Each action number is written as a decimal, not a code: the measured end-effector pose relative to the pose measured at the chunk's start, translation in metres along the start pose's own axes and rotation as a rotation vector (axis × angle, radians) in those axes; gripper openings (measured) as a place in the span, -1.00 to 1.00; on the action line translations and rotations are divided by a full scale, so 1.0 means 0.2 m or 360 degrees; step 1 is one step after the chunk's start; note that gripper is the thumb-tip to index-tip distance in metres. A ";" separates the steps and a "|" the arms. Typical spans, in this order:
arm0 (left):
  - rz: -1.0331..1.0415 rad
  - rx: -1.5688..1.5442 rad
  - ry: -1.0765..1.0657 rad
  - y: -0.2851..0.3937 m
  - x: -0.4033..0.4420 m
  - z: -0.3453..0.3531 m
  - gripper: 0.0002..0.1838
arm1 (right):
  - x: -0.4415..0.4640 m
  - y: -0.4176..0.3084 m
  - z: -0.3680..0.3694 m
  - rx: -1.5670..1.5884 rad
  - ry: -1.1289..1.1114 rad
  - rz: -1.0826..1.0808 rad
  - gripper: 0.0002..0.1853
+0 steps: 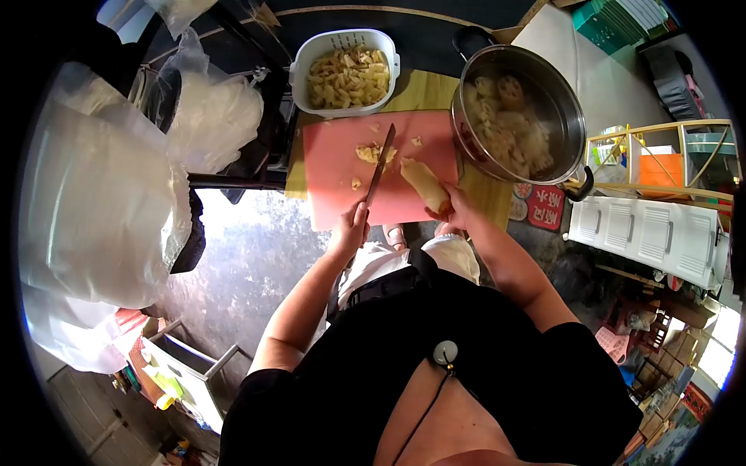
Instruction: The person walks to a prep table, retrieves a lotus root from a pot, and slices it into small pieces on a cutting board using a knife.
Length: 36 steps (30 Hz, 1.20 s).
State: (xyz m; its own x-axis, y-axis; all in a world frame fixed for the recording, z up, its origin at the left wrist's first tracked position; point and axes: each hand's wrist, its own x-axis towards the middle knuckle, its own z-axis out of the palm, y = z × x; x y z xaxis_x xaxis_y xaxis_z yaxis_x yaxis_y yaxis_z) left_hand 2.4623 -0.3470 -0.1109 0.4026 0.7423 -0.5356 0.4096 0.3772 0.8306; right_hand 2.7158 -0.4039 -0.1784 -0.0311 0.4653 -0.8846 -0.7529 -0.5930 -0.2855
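Observation:
My left hand point(352, 230) is closed around the handle of a knife point(380, 167), whose long blade points away from me over the pink cutting board point(334, 171). In my right hand point(460, 208) is a pale peeled lotus root point(422, 182), gripped at its near end, with its far end over the board. Beside the blade lies a small heap of cut pieces point(365, 152), and a few loose bits are scattered around. Blade and lotus root are apart from each other.
Behind the board stands a white basket point(298, 74) filled with cut pieces. To the right, a large steel pot point(576, 109) holds water and more lotus roots. Plastic bags point(214, 116) hang at the left. A white drawer unit point(645, 237) stands right.

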 end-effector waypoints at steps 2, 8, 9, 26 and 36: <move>0.0136 -0.0006 -0.0040 -0.01 -0.03 0.01 -0.57 | 0.07 -0.01 -0.06 0.0031 -0.0056 0.0032 -0.52; 0.0075 0.0572 0.0066 -0.07 0.08 0.09 -0.61 | 0.02 -0.01 0.01 -0.0184 -0.0067 0.0022 -0.48; 0.0063 0.0590 0.0080 -0.10 0.10 0.09 -0.61 | -0.03 0.01 0.04 -0.0440 -0.0005 -0.0200 -0.46; -0.0026 -0.0069 0.0006 0.02 -0.05 -0.07 -0.60 | 0.08 0.05 0.01 -0.1798 0.0342 -0.1426 -0.25; 0.0110 0.0857 0.0010 -0.08 0.05 0.05 -0.58 | 0.03 0.04 -0.05 -0.2093 0.0417 -0.1414 -0.28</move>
State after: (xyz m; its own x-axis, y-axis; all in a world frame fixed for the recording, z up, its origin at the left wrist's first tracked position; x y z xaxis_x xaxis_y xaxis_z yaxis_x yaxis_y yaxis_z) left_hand 2.4671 -0.3514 -0.1302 0.4394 0.7592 -0.4801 0.7446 -0.0088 0.6675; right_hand 2.7160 -0.4125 -0.1894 0.2980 0.9154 -0.2705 0.5933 -0.3996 -0.6988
